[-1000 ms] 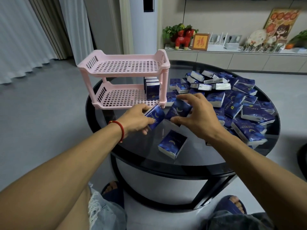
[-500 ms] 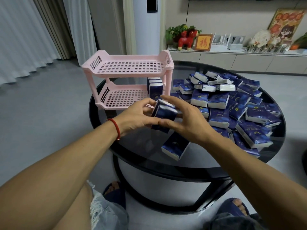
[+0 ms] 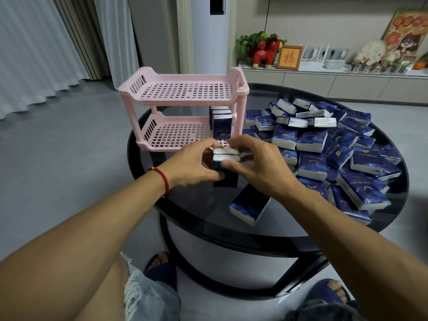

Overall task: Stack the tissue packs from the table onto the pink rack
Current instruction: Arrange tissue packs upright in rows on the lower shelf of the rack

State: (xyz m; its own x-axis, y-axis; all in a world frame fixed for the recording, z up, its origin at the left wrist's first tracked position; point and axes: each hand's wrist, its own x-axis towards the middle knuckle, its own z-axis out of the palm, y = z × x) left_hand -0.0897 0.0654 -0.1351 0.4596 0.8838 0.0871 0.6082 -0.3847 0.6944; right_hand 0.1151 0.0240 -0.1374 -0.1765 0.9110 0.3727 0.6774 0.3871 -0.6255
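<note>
Just behind both hands [image 3: 194, 162], the pink rack [image 3: 185, 93] stands beside heaped tissue packs [image 3: 324, 144].

You're in a home living room: curtains [image 3: 34, 54], a low cabinet [image 3: 324, 81] with ornaments, a framed picture [image 3: 289, 57], a round glass table [image 3: 196, 205].

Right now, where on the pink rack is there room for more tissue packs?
The pink rack's top shelf is bare. The lower shelf is free left of the standing packs at its right end. The table's right side is crowded with the loose pile.
</note>
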